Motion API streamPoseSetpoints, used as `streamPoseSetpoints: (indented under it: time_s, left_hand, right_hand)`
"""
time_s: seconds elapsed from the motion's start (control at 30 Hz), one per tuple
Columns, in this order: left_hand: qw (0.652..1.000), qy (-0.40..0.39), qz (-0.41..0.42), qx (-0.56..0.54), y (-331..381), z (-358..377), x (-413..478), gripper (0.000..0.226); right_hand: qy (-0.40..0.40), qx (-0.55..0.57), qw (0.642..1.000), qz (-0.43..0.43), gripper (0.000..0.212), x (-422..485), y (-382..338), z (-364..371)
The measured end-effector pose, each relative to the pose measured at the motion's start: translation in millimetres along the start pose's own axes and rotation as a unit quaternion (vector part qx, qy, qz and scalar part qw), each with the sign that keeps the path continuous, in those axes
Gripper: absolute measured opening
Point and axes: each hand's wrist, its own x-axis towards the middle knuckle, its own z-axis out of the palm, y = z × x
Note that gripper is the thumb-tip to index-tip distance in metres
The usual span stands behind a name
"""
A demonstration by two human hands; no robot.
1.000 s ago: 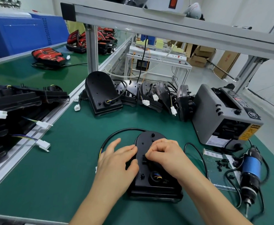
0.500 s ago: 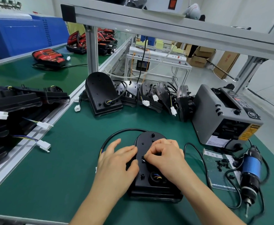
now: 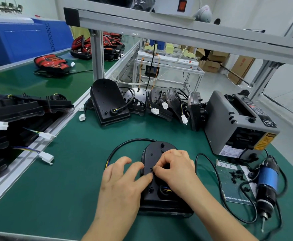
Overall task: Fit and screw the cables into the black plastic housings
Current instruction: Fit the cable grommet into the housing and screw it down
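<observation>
Green mat (image 3: 72,180), black housing (image 3: 157,151) under hands, left hand (image 3: 123,181) flat, right hand (image 3: 175,168) curled, grip unclear.

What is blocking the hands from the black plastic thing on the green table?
Nothing visible. The left hand rests on the black housing, and the curled right hand touches its middle.

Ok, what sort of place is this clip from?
Most likely a factory assembly bench: a green work mat, a row of black housings with cables waiting, and an electric screwdriver lying beside a grey machine.
</observation>
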Motion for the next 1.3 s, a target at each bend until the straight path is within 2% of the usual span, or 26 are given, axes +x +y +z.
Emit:
streamPoseSetpoints:
  time_s: [0.33, 0.6, 0.87, 1.03, 1.13, 1.3]
  left_hand:
    - [1.0, -0.021, 0.004, -0.004, 1, -10, 13, 0.034]
    - [0.999, -0.018, -0.037, -0.017, -5, 0, 6, 0.046]
    - [0.999, -0.01, -0.028, -0.02, -4, 2, 4, 0.042]
    - [0.999, -0.007, -0.038, -0.022, -4, 3, 2, 0.044]
    - [0.999, -0.007, -0.041, -0.024, -3, 4, 2, 0.045]
    - [0.999, -0.006, -0.044, -0.022, -3, 4, 2, 0.047]
  right_hand:
    - [0.001, -0.009, 1.0, 0.007, 0.027, 1, 0, -1]
    - [-0.017, -0.001, 1.0, 0.0, 0.024, 1, -2, -5]
    - [-0.017, 0.017, 1.0, 0.009, 0.025, 1, -2, -9]
    - [-0.027, -0.014, 1.0, -0.001, 0.011, 4, -4, -9]
    - [-0.03, -0.024, 0.999, -0.005, 0.011, 4, -5, -7]
    - [-0.039, 0.016, 0.999, -0.014, 0.015, 3, -4, -8]
